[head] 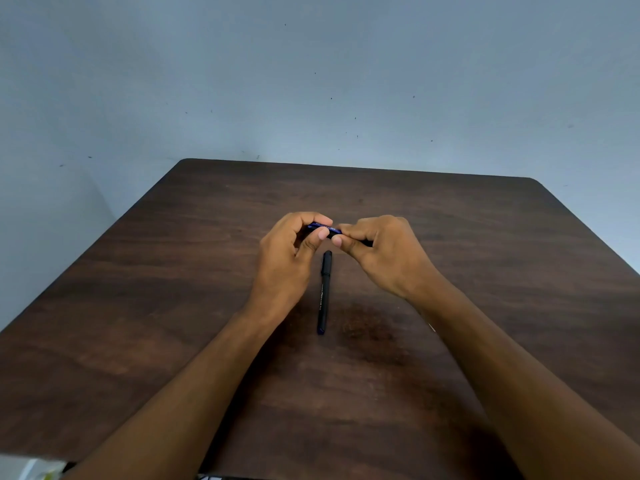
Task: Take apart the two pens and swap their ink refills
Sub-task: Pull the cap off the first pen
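Blue pen point(325, 229) pinched crosswise between left hand point(289, 252) and right hand point(384, 252); black pen point(323, 292) lies lengthwise, cap away.

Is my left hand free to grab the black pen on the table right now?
Probably not yet: the left hand and right hand both grip the blue pen. The black pen lies uncovered just below them, so nothing else blocks it.

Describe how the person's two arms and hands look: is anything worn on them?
Both forearms are bare up to the bottom edge of the picture, with no sleeves in view. The left hand and the right hand wear no gloves, and no ring, watch or bracelet shows on them. The fingernails are short and unpainted.
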The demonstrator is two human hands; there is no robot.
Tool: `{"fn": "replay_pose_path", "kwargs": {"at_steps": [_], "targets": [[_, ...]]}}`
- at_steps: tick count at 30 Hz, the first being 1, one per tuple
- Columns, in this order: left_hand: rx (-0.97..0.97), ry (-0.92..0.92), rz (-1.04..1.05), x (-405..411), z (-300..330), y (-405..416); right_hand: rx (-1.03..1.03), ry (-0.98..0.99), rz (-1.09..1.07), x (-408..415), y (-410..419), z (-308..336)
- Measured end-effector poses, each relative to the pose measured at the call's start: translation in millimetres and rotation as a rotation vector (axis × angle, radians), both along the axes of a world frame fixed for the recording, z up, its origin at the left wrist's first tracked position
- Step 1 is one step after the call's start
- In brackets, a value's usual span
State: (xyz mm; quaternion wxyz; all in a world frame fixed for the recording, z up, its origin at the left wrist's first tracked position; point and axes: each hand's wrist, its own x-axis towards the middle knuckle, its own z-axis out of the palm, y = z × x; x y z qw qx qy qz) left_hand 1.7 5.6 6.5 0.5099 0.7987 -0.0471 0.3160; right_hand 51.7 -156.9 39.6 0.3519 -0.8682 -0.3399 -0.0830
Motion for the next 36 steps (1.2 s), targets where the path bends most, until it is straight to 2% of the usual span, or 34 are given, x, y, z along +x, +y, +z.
{"fn": "replay_pose_path", "kwargs": {"at_steps": [4,8,36], "targets": [[-0.102,0.036,-0.028,-0.1,0.4,0.7,0.013,-0.012,0.015,3.2,0.8,0.2],[-0.123,0.034,-0.028,-0.1,-0.4,1.0,-0.007,-0.027,0.021,5.1,2.4,0.2],[-0.025,0.019,-0.011,0.1,-3.5,5.6,-0.009,-0.022,0.010,7.7,3.1,-10.2]]}}
